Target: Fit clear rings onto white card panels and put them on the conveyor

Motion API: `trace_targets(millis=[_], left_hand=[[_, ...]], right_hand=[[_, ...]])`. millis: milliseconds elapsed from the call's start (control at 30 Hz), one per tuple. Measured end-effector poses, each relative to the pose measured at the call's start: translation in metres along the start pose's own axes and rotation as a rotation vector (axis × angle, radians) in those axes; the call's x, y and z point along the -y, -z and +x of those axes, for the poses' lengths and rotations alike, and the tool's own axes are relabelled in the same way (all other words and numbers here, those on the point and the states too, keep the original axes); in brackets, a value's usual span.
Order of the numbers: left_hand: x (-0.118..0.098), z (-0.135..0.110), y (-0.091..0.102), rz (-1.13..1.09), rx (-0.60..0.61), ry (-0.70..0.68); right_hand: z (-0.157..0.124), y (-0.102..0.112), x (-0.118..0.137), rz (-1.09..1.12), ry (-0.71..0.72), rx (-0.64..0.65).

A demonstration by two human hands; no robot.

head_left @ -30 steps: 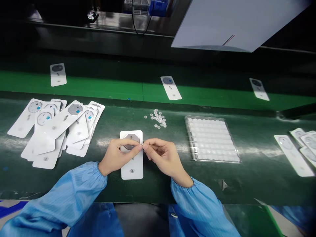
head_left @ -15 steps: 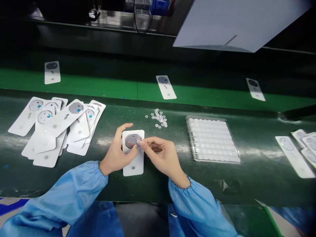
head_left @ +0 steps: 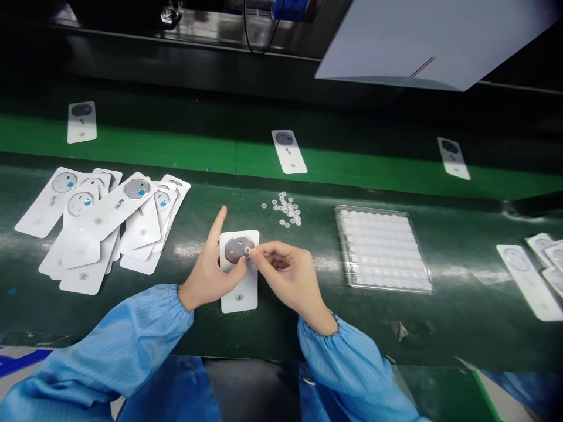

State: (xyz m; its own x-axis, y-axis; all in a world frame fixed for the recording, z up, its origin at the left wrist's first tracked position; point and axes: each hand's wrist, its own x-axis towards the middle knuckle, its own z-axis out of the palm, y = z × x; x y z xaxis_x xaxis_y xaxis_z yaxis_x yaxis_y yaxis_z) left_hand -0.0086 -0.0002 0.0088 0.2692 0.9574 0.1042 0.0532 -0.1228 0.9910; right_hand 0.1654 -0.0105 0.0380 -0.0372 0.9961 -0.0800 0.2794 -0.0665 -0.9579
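A white card with a grey disc near its top lies on the dark green bench in front of me. My left hand steadies the card's left edge, index finger stretched up, thumb on the card beside the disc. My right hand pinches a tiny clear round piece against the disc's right rim. A small heap of the same clear pieces lies just beyond the card.
A fanned pile of white cards lies at the left, more cards at the right edge. A clear blister tray sits right of my hands. Three single cards ride the green belt behind. A white sheet hangs overhead.
My left hand has come off the disc and uncovered it; its index finger now points up. My right hand has brought the small piece onto the disc's rim. The belt's cards drifted left.
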Motion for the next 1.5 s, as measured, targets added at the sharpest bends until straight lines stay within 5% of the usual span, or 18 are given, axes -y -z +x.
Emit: trace_targets(millis=[433, 900, 1133, 1367, 1500], left_hand=[[-0.004, -0.002, 0.000, -0.026, 0.022, 0.118], [-0.011, -0.002, 0.003, -0.188, 0.000, 0.144], [-0.009, 0.009, 0.002, -0.364, -0.164, 0.329], [-0.013, 0.022, 0.020, -0.598, -0.295, 0.314], [-0.018, 0.036, 0.049, -0.453, -0.324, 0.208]], right_hand=[[0.003, -0.004, -0.001, 0.045, -0.016, -0.032], [0.012, 0.010, 0.005, 0.059, -0.066, 0.070], [-0.001, 0.008, 0.000, 0.037, 0.040, 0.128], [-0.022, 0.001, -0.027, -0.074, -0.142, 0.532], [0.023, -0.008, 0.005, -0.038, -0.037, 0.379]])
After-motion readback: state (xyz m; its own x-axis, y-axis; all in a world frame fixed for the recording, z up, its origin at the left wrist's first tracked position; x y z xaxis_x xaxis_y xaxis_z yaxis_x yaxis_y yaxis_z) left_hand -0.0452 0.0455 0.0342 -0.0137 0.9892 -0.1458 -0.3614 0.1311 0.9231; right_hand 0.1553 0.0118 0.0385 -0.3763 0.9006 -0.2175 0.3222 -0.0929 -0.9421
